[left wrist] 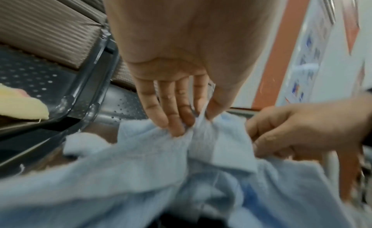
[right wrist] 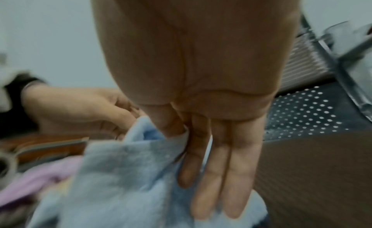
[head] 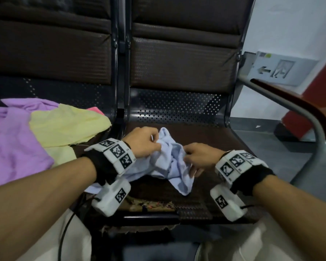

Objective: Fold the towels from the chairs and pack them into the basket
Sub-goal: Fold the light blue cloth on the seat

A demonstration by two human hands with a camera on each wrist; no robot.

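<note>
1. We see 2 dark chairs side by side: the right chair (head: 177, 110) has a perforated metal seat and a brown pad, and the left chair (head: 55, 59) stands just beside it.
2. On the left chair lies a pile: a purple towel (head: 11, 144) with a yellow towel (head: 64, 125) on top of it.
3. A crumpled light blue towel (head: 169, 162) rests on the near part of the right chair's seat, between our hands.
4. Our left hand (head: 142, 141) has its grip clamped on the towel's far left edge, thumb against fingers.
5. Our right hand (head: 201, 155) pinches the towel's right side between thumb and forefinger; the other 3 fingers (right wrist: 221, 175) lie straight.
</note>
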